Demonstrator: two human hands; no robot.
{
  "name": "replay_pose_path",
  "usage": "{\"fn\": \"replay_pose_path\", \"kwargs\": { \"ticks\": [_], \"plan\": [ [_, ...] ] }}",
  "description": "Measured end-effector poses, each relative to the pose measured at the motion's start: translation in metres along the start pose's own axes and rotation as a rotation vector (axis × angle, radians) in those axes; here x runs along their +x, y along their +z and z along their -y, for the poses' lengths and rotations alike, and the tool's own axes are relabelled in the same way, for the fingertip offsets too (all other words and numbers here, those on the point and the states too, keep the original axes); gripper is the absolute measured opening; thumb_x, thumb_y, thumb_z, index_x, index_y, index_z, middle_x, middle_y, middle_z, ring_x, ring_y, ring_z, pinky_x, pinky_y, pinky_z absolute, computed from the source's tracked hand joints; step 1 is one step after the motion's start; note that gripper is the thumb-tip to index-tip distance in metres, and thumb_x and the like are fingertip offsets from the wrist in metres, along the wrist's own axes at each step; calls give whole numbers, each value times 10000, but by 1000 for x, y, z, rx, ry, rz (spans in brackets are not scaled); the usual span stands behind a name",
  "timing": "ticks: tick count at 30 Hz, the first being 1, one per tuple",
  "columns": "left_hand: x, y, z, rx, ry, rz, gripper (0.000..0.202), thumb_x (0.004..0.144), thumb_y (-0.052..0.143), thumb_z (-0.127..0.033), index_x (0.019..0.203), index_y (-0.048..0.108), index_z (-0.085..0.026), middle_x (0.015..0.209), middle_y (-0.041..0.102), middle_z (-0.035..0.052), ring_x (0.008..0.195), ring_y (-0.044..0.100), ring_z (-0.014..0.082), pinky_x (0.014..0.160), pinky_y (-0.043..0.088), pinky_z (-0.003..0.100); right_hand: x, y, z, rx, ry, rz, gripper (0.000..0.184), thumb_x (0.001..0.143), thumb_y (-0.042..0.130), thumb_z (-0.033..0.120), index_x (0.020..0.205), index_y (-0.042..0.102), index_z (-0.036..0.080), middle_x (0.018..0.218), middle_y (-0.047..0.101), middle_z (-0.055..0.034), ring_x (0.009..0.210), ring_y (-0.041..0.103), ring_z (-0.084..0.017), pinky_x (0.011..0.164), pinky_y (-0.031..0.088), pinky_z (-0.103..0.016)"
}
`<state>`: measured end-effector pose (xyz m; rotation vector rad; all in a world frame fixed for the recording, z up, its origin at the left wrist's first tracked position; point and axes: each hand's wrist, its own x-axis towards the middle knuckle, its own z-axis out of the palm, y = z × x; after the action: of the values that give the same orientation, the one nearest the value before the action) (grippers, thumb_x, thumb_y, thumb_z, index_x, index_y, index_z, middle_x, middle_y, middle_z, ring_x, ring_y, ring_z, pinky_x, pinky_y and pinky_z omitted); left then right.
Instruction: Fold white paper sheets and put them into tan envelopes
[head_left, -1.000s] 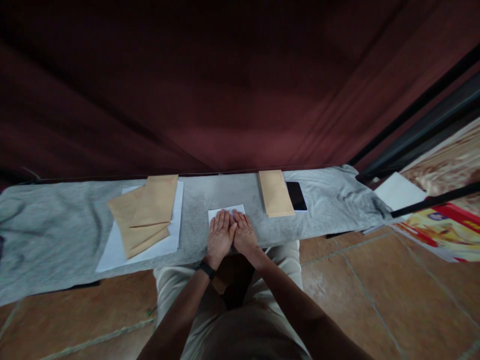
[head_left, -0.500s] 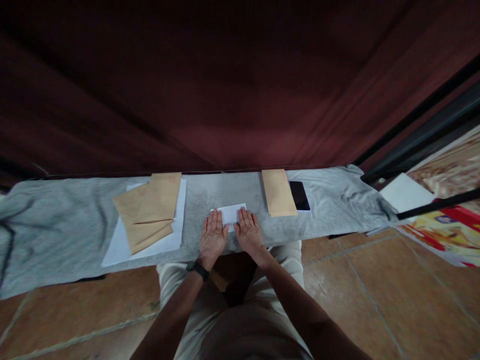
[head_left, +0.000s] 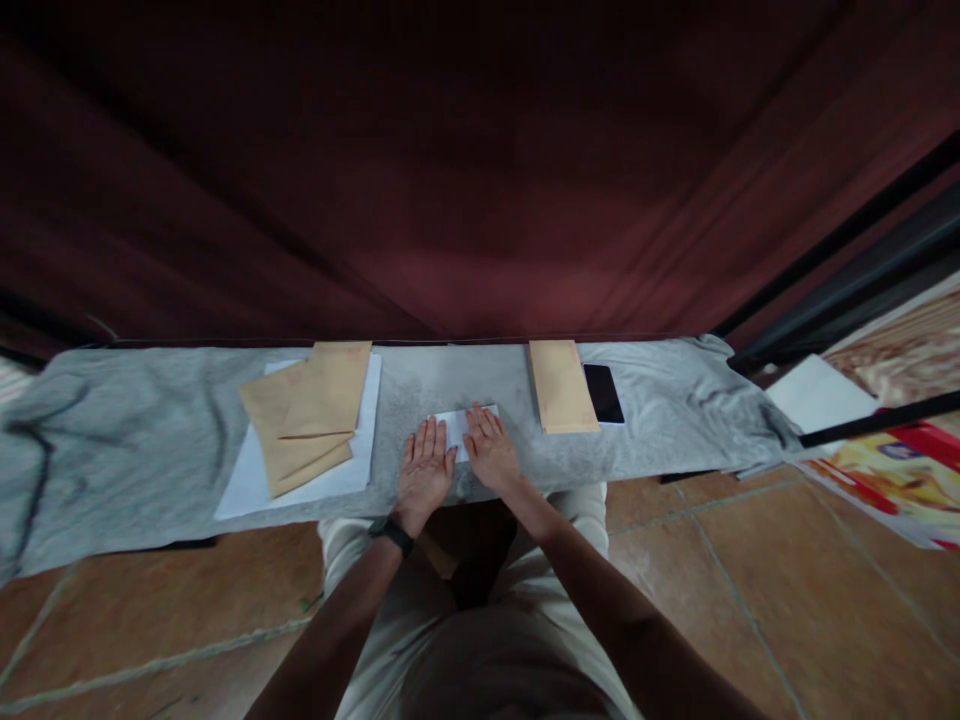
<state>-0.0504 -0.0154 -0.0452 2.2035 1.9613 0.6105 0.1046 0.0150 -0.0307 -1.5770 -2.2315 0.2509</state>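
Observation:
A small folded sheet of white paper lies on the grey cloth in front of me. My left hand rests flat on its left part, fingers stretched out and pointing away from me. Flat on the right part of the paper is my right hand, its fingers extended and tilted a little to the left. Both palms face down, covering much of the sheet, and neither hand grips anything.
Several brown envelopes lie overlapping on larger white sheets to the left. On the right, a stack of brown envelopes sits beside a dark-screened phone. A dark red panel rises behind the cloth.
My right hand has slid slightly left and inward over the paper. My left hand stays flat in place. The whole view has shifted a little.

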Motion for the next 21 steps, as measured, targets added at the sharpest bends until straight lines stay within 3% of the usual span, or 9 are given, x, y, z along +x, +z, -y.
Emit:
{"fn": "replay_pose_path", "kwargs": {
  "ticks": [4,11,17,21],
  "plan": [
    [0,-2,2,17,13,41,598,999,322,-343,1549,364,-113,1625,320,171,1536,238,294,1228,222,550,13,10,9,12,-76,81,468,1055,395,306,1495,485,178,1593,410,-91,1491,352,-216,1234,271,-430],
    [-1,-8,0,21,51,25,583,997,362,-342,1546,380,-148,1635,308,146,1539,228,294,1243,183,557,2,14,-7,-52,-47,16,502,1048,431,341,1532,427,207,1606,382,-101,1494,347,-245,1221,264,-474],
    [-10,-25,2,-22,317,128,546,996,447,-361,1529,422,-246,1611,385,73,1530,261,262,1265,164,512,-7,9,-23,-79,-29,0,527,1045,444,329,1540,411,151,1605,370,-147,1492,342,-288,1216,258,-496],
    [-20,-32,8,-22,419,196,567,994,481,-383,1543,388,-276,1632,349,61,1532,256,234,1268,174,469,-11,7,-28,-79,-32,-17,518,1048,432,321,1535,417,146,1601,378,-154,1484,351,-298,1208,260,-513]
  ]
}}
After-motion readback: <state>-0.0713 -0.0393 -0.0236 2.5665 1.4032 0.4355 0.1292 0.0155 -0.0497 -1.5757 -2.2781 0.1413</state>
